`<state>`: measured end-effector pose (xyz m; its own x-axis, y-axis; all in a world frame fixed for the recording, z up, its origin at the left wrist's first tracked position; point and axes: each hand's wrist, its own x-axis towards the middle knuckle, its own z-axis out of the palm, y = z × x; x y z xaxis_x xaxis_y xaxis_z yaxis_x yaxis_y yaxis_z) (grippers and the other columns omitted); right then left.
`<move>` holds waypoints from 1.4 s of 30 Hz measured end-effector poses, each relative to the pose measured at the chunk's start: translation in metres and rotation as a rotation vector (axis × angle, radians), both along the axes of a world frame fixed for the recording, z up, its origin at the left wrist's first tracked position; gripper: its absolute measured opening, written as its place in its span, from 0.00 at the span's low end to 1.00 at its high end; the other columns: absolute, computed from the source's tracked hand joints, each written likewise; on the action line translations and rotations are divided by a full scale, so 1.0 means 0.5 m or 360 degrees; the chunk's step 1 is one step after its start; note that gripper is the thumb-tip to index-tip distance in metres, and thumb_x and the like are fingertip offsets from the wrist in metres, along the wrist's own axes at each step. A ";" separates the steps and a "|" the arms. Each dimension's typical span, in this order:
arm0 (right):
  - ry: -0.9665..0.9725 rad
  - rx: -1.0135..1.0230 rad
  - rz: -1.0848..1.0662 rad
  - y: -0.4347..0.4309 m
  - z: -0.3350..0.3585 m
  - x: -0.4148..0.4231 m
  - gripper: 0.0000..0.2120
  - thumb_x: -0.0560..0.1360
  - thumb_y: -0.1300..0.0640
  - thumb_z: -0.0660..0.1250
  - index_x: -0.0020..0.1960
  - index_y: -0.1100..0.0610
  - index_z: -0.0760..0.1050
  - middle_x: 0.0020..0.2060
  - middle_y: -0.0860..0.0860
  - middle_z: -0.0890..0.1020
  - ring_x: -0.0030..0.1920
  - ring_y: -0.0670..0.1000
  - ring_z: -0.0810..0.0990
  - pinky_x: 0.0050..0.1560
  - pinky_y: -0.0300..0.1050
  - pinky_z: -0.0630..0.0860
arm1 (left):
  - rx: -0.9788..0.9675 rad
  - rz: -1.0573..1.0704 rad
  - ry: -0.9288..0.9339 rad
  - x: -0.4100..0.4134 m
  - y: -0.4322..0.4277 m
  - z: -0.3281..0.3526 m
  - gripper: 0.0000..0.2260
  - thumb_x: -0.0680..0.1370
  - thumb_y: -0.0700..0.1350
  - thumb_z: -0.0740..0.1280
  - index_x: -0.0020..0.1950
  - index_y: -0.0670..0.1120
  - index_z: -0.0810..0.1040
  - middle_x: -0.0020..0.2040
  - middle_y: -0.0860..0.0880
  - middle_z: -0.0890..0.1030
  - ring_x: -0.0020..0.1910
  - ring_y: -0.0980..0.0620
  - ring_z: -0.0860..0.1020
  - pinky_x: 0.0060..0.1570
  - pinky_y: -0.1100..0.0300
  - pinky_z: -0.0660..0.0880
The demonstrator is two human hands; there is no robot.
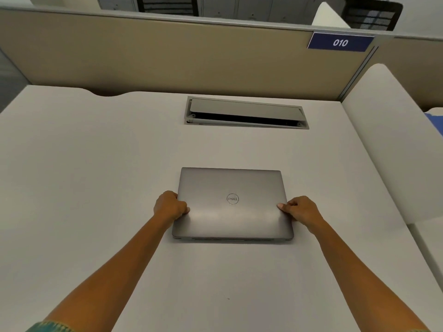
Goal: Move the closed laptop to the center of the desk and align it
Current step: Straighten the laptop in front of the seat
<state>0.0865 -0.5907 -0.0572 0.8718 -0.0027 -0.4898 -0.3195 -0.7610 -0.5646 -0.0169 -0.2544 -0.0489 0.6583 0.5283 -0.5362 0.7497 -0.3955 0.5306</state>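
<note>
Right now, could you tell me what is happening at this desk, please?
A person is holding a closed grey laptop by its two side edges, the left hand on the left edge and the right hand on the right, thumbs on the lid. The laptop lies flat on the white desk, roughly in the middle, its edges about square with the open cable hatch behind it. A partition carries a blue tag reading 010.

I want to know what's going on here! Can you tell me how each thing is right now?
Laptop: closed, flat on the desk.
Left hand: gripping the laptop's left edge.
Right hand: gripping its right edge.
Cable hatch: lid propped open.
</note>
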 end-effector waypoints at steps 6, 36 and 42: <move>-0.0108 0.0022 -0.0128 0.010 0.012 -0.023 0.20 0.70 0.49 0.74 0.44 0.68 0.81 0.41 0.64 0.84 0.45 0.63 0.82 0.54 0.57 0.78 | 0.0162 -0.0215 0.0094 0.000 0.012 -0.003 0.16 0.69 0.47 0.75 0.51 0.40 0.78 0.50 0.43 0.82 0.42 0.47 0.77 0.39 0.58 0.72; 0.0576 0.1657 -0.1767 0.161 0.018 -0.324 0.11 0.79 0.62 0.64 0.60 0.64 0.75 0.54 0.59 0.81 0.57 0.56 0.81 0.65 0.50 0.74 | 0.0498 -0.1269 -0.0168 0.211 -0.056 -0.013 0.25 0.78 0.59 0.60 0.68 0.43 0.71 0.66 0.38 0.74 0.67 0.36 0.68 0.62 0.43 0.69; 0.0461 0.1664 -0.1921 0.233 0.021 -0.313 0.08 0.76 0.65 0.65 0.54 0.60 0.79 0.45 0.52 0.79 0.52 0.50 0.78 0.66 0.49 0.73 | 0.0561 -0.1329 -0.0044 0.224 -0.061 -0.003 0.29 0.74 0.61 0.64 0.72 0.51 0.68 0.67 0.40 0.72 0.68 0.37 0.65 0.63 0.43 0.68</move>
